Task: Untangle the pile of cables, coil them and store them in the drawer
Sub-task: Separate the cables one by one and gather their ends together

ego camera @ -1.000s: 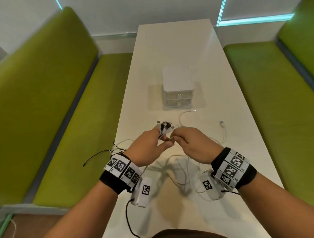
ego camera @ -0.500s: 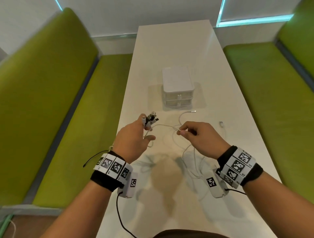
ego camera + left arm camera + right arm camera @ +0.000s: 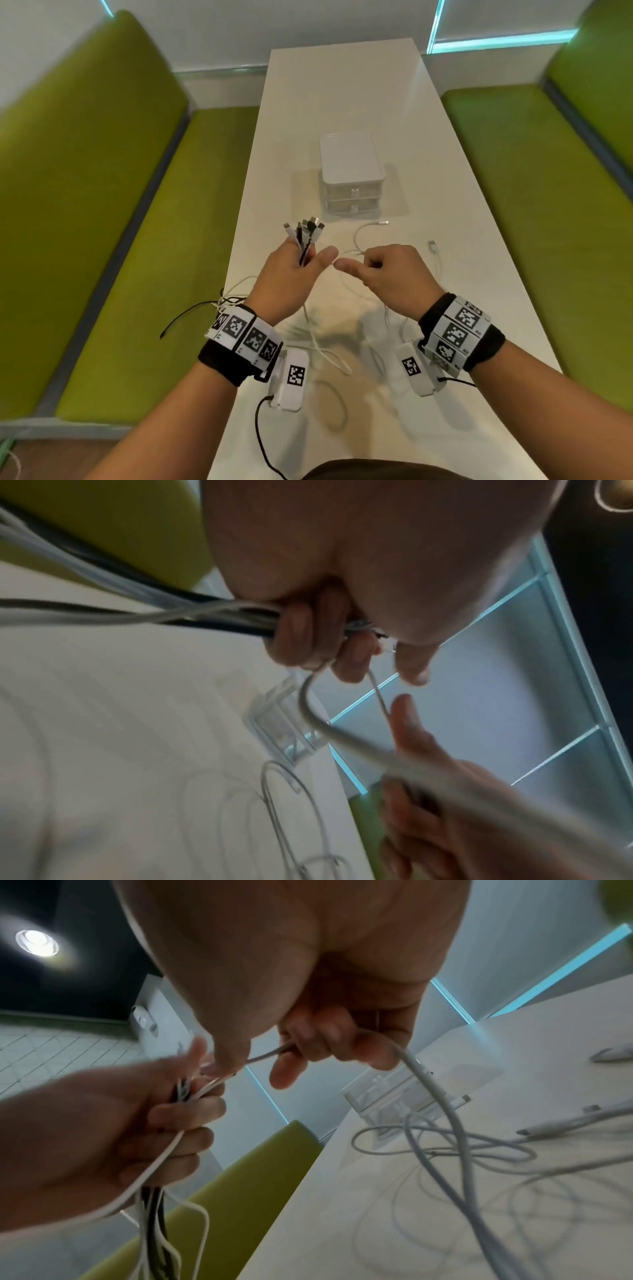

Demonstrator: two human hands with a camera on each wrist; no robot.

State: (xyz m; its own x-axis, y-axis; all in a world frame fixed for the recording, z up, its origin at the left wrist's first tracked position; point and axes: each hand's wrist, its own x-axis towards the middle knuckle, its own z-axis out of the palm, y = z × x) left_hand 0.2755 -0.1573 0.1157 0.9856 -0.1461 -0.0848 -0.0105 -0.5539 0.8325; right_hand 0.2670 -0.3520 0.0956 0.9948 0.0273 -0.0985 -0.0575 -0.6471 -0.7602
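Still shut: drawer box (image 3: 350, 171), mid-table (image 3: 445, 274). Left hand (image 3: 291, 274) clenched round cable bundle (image 3: 306, 236), plugs up. Right hand (image 3: 394, 274) curled round white cable (image 3: 428, 1085). Risk: hard pull tightens knot in loose loops (image 3: 329, 356).

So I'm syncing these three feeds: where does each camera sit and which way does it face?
Head: on the head, looking down the table at the drawer unit; both forearms show.
Left wrist: under the left hand, facing its fingers gripping the cable bundle.
Right wrist: under the right hand, facing its fingers on a white cable.
Shared: both wrist views show the other hand.
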